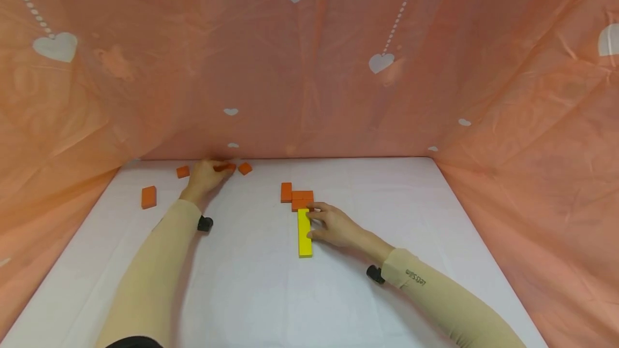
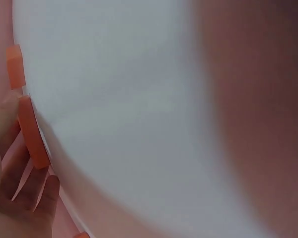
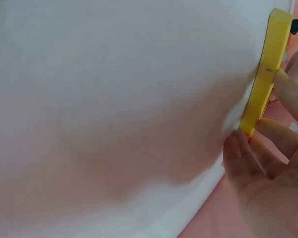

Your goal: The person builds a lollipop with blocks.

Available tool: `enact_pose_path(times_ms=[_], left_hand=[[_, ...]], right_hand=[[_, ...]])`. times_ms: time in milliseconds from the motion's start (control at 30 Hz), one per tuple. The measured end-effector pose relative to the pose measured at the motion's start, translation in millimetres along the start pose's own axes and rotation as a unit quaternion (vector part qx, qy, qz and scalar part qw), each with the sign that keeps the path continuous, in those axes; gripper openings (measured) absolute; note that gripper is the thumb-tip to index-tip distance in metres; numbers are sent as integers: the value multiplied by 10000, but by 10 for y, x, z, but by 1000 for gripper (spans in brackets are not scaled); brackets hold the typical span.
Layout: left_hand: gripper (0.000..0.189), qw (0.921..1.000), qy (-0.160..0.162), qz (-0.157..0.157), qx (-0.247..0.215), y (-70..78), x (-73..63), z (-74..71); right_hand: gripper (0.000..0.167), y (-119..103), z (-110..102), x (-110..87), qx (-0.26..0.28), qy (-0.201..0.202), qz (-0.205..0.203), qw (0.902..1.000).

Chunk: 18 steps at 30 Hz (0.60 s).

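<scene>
At the far left of the table, my left hand (image 1: 207, 177) pinches an orange block (image 2: 32, 134) between thumb and fingers, as the left wrist view shows. Another small orange block (image 1: 245, 168) lies just right of it. Near the middle, my right hand (image 1: 338, 225) touches the right side of a long yellow block (image 1: 304, 234) with its thumb and fingertips, the fingers only loosely bent. The yellow block's far end meets two orange blocks (image 1: 302, 196) laid together. An upright-looking orange block (image 1: 286, 192) adjoins them on the left.
Two loose orange blocks, one small (image 1: 182, 172) and one larger (image 1: 149, 197), lie left of my left hand. A white cloth (image 1: 242, 283) covers the table. Pink curtains with white hearts (image 1: 309, 85) stand behind and on both sides.
</scene>
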State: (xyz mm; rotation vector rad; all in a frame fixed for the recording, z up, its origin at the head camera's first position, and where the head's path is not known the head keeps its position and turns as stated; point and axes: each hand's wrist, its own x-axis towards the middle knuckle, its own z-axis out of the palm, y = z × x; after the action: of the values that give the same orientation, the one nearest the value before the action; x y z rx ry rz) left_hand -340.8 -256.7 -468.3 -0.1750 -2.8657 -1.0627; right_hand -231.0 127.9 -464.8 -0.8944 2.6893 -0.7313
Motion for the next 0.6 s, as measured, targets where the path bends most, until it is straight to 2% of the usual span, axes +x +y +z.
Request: enact_pose_path(times_ms=[400, 600], left_hand=[[42, 9998, -125, -77, -124, 39, -27, -8], [45, 9997, -147, -172, -63, 4, -20, 7]], right_hand=[[55, 0, 11, -12, 18, 2, 13, 10000], [56, -14, 10, -23, 6, -1, 20, 10000]])
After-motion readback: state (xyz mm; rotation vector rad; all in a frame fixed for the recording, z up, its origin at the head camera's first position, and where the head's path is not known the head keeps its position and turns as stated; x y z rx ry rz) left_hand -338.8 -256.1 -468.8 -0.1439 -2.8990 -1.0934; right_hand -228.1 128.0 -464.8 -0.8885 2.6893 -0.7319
